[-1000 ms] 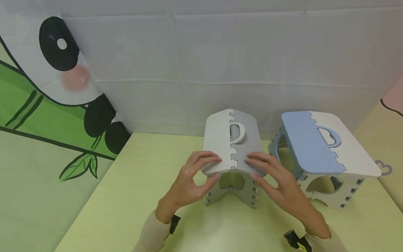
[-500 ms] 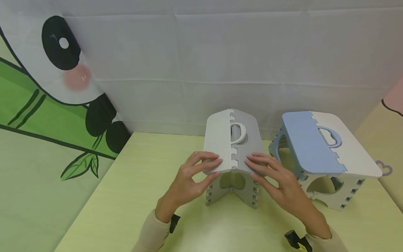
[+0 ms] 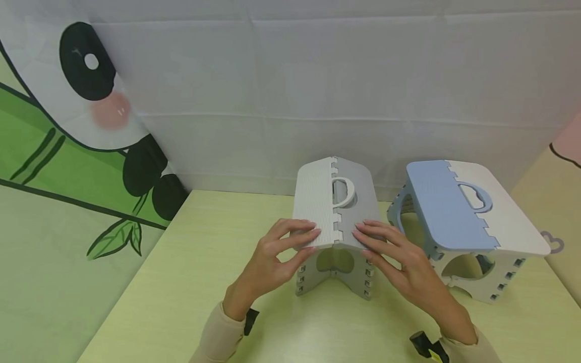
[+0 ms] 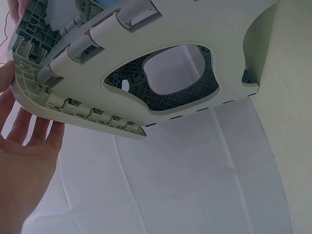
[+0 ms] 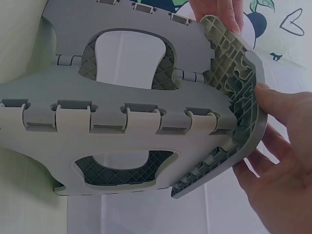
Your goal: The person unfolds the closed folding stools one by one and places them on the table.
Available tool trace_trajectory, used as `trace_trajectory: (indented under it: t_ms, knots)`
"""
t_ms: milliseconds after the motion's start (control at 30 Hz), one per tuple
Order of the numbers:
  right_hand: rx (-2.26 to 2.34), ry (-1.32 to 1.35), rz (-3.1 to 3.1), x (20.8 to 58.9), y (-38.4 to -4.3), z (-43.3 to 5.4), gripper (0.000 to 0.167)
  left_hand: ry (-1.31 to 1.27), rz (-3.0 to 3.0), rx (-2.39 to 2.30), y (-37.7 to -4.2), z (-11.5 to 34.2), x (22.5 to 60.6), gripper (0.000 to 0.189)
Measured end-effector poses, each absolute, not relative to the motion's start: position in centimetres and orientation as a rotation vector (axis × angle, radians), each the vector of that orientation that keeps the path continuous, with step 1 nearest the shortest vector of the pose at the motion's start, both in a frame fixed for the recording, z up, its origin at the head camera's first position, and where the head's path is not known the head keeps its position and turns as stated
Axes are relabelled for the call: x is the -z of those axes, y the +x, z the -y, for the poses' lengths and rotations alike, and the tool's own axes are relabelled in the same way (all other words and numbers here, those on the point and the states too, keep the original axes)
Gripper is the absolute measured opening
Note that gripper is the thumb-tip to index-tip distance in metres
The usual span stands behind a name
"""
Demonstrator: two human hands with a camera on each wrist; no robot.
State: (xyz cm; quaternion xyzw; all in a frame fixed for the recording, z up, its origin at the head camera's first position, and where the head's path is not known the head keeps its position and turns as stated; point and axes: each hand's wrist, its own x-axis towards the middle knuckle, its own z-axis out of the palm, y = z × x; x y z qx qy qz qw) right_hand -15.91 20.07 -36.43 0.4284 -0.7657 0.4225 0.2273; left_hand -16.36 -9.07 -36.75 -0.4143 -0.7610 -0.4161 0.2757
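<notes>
A white-and-grey folding stool (image 3: 313, 196) stands partly folded in the head view, its top bent into a ridge along the toothed middle seam. Its front end panel is creased inward. My left hand (image 3: 278, 254) grips the front edge of the white half, fingers on top and thumb at the rim. On the grey half, my right hand (image 3: 404, 259) holds the front edge in the same way. Both wrist views show the stool's ribbed underside (image 5: 243, 92), hinges and oval cut-outs from below. A curved white carrying handle (image 3: 348, 191) stands up from the seam.
A blue-and-white folding stool (image 3: 454, 212) stands unfolded close to the right, beside my right hand. A light wood-toned table (image 3: 181, 292) lies under both stools. White cloth (image 3: 272, 101) hangs behind, with a cartoon print (image 3: 109, 111) at the left.
The fingers of both hands shift slightly on the front edge of the white-and-grey folding stool. Both stools stay in place, with no visible change in their fold.
</notes>
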Motion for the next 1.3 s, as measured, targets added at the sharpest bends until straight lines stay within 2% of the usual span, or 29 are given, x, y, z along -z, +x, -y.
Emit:
trace_trajectory:
  t_ms: [167, 500, 1033, 1233, 1300]
  knots:
    - [-1.154, 1.178, 2.118, 36.42, -15.92, -20.1, 0.038, -1.118, 2.045, 1.108, -16.48, 9.14, 36.93, 0.031]
    - [-1.148, 1.186, 2.106, 36.57, -16.02, -20.16, 0.039, -1.143, 2.019, 1.092, -16.38, 8.89, 36.78, 0.037]
    - [-1.121, 1.185, 2.127, 37.07, -16.35, -20.41, 0.037, -1.145, 2.024, 1.081, -16.67, 8.91, 37.38, 0.028]
    - [-1.124, 1.173, 2.156, 37.18, -16.38, -20.53, 0.05, -1.147, 2.025, 1.079, -16.7, 8.8, 37.49, 0.029]
    - [-1.125, 1.174, 2.161, 37.24, -16.4, -20.56, 0.049, -1.15, 2.022, 1.075, -16.7, 8.74, 37.48, 0.03]
